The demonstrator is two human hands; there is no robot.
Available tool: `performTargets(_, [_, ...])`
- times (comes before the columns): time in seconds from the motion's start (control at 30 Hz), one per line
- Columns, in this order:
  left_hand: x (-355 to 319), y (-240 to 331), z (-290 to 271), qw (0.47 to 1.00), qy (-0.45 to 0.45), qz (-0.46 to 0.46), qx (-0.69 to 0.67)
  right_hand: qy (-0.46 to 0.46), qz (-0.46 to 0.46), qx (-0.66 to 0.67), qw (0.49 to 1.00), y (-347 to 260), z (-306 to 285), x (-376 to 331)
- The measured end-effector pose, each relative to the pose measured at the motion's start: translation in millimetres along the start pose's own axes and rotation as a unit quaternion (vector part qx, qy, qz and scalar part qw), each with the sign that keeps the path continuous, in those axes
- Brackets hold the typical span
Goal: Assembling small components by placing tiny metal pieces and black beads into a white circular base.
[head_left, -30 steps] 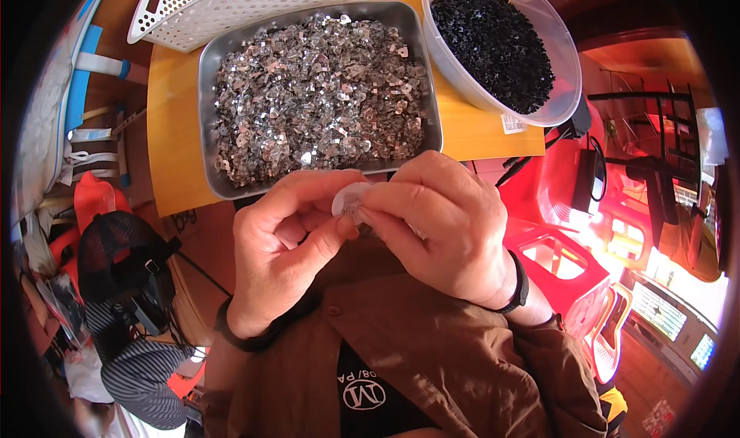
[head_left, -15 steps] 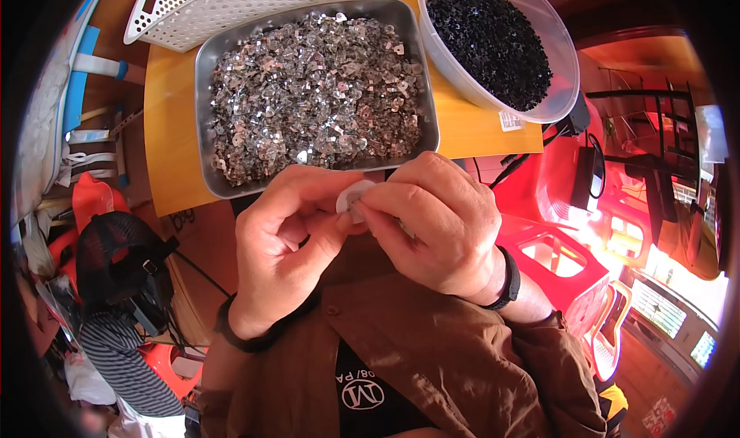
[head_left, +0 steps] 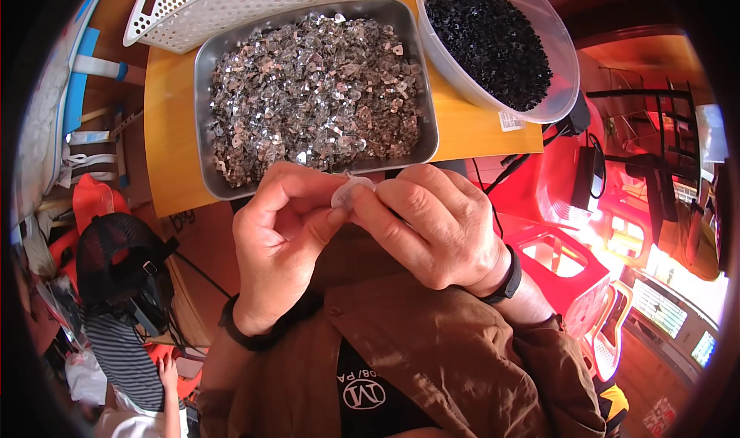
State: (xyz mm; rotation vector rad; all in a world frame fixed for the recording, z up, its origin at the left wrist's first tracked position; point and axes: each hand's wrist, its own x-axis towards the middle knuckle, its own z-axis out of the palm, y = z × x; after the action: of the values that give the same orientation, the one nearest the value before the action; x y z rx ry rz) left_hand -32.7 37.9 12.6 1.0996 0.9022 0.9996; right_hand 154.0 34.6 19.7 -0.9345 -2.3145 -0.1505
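Note:
My left hand [head_left: 279,234] pinches a small, round, white plastic piece [head_left: 340,197] by its edge between thumb and fingers. From the other side, the fingertips of my right hand [head_left: 441,224] press on the same piece and cover much of it. Both hands hover just beyond the near rim of a metal tray [head_left: 202,122], which is heaped with small shiny metal pieces [head_left: 316,91]. Whether some tiny part sits between my right fingertips and the white piece cannot be made out.
Right of the tray, a clear plastic tub [head_left: 566,83] holds many tiny black parts [head_left: 489,48]. Behind the tray is a white perforated basket [head_left: 254,10]. All rest on a yellow wooden table [head_left: 169,160]. Red stools [head_left: 555,284] stand right; a person in a black cap [head_left: 116,257] is at left.
My right fingers have moved over the white piece, which has tilted and shifted slightly left. At lower left, the other person's arm and hand have come into view.

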Motion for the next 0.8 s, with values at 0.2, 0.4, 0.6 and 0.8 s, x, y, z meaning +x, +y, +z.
performTargets(0.2, [1.1,-0.3,3.8,0.999,0.008,0.012,0.042,-0.025,0.005,-0.004,1.000,-0.1,-1.0,1.2])
performTargets(0.4, [-0.5,-12.4,-1.3,0.999,-0.008,-0.012,-0.040,-0.075,0.067,0.069,0.992,0.5,-2.7,2.5])
performTargets(0.6, [-1.2,-6.0,1.0,0.987,-0.017,-0.087,-0.133,0.002,0.328,0.353,0.876,-0.3,4.8,-1.6])
performTargets(0.8, [-2.9,-0.9,-1.2,0.992,-0.013,-0.099,-0.074,-0.002,0.322,0.404,0.856,-1.8,6.7,-3.6])
